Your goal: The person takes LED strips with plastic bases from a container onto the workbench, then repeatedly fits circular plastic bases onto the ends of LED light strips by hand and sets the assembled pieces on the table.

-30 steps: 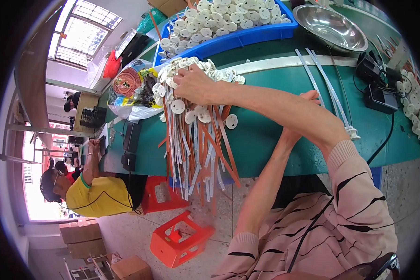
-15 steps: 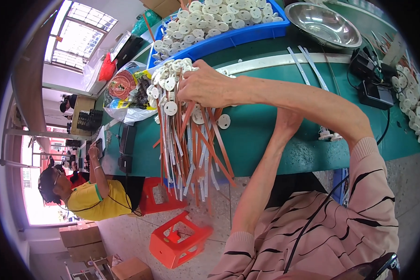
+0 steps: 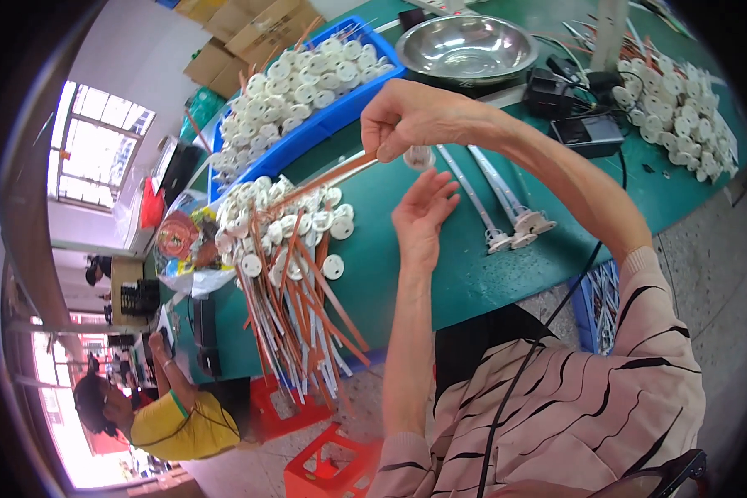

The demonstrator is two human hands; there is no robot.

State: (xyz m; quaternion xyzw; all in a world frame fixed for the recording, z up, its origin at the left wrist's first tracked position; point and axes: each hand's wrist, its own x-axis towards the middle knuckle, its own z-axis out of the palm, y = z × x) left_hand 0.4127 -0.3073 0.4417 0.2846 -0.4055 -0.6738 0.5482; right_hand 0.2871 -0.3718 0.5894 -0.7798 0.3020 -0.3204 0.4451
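Note:
My right hand point(image 3: 407, 120) is closed around an orange-brown flat strip point(image 3: 332, 178), held above the table, its other end reaching back toward the pile. A white round disc point(image 3: 419, 158) hangs just below this hand. My left hand point(image 3: 423, 216) is beneath the disc, palm up with its fingers spread, apparently holding nothing. To the left lies a heap of white discs with strips point(image 3: 299, 274); its orange and silvery strips overhang the near table edge. Right of my left hand, several silvery strips with white disc ends point(image 3: 494, 187) lie on the green table point(image 3: 373, 290).
A blue bin point(image 3: 315, 137) full of white discs stands at the back left, beside a steel bowl point(image 3: 465, 50). Black boxes with cables point(image 3: 585, 133) and another disc pile point(image 3: 681, 120) are at right. A co-worker in yellow point(image 3: 183, 423) sits at left near red stools point(image 3: 324, 465).
My right hand has drawn away from the heap to the right, taking a strip along. My left hand, previously hidden behind the right forearm, now shows open. The whole view has shifted.

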